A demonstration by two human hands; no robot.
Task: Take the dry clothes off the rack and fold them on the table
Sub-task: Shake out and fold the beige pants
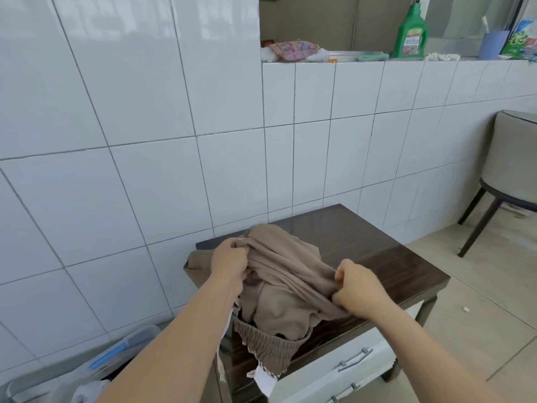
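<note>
A beige-brown garment (279,303) lies bunched on the dark wooden table (386,257), its elastic waistband and a white label hanging over the near edge. My left hand (229,260) grips a gathered fold of it at the upper left. My right hand (359,289) grips another fold at the right, and the cloth is stretched between the two hands. No drying rack is in view.
White tiled wall behind the table. On the ledge above stand a green detergent bottle (411,30), a blue cup (494,43) and cloths. A grey chair (511,158) stands at right. A clear plastic bin (116,362) sits lower left. White drawers (343,370) sit under the table.
</note>
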